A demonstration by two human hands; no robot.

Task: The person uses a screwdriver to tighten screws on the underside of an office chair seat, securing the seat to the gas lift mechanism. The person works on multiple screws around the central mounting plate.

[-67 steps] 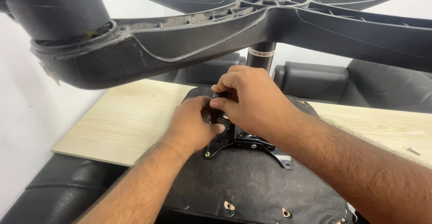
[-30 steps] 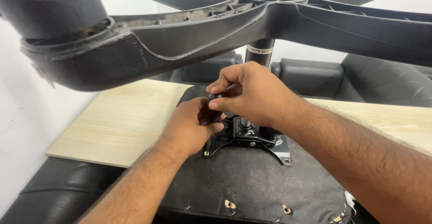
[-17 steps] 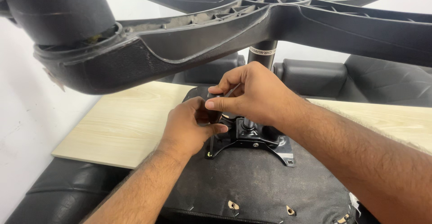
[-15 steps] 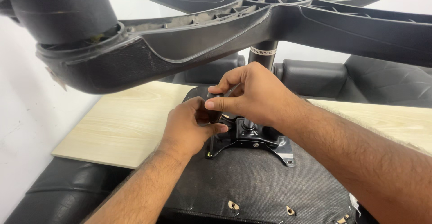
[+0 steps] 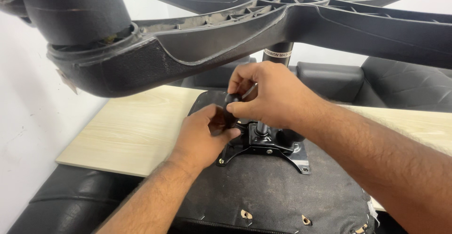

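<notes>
A: Little is changed from a second ago. Both hands are kept at the same spot on the upturned chair, only lifted slightly; the small black knob [image 5: 232, 97] is now seen pinched in the right hand [image 5: 273, 95].

B: And the left hand [image 5: 207, 133]?

A: It is curled closed around a dark part just beside the metal mechanism plate [image 5: 266, 147], under the knob. What exactly is gripped cannot be made out.

B: So the work at the mechanism is judged to be in hand, not finished.

A: Agreed. The plate is seen bolted to the black seat underside [image 5: 273, 191], which is laid on a pale wooden table [image 5: 132, 130].

B: Anything in the way?

A: The view is crowded from above by the star base [image 5: 226, 31] and a caster [image 5: 75, 8]; the gas column [image 5: 278, 55] is stood right behind the hands. Black sofa cushions [image 5: 405, 83] are seen beyond.
</notes>
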